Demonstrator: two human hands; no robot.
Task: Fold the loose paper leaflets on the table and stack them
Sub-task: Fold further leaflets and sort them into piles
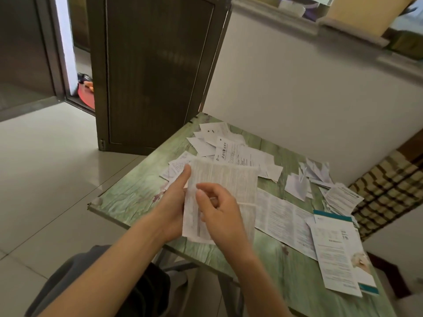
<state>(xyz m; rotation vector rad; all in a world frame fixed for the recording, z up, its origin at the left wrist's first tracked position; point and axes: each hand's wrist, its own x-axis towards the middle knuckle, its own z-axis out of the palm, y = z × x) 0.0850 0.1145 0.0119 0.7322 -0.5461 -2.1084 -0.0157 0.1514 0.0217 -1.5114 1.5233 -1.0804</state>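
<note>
A white printed leaflet [231, 184] is held up above the near left part of the green table [128, 191]. My left hand [174, 202] holds its left edge, thumb on the front and fingers behind the sheet. My right hand [217, 211] pinches the leaflet's front near its middle, fingers curled. Loose leaflets [231, 147] lie in a heap at the far side of the table. A long unfolded leaflet [283, 218] lies flat to the right of my hands. A teal-edged leaflet [338, 252] lies at the near right.
Small folded papers [297, 184] and a small stack [343, 197] lie at the table's right side. A dark cabinet door [151, 72] stands behind the table's far left corner. A white wall [309, 106] runs along the far side. Tiled floor [45, 168] lies to the left.
</note>
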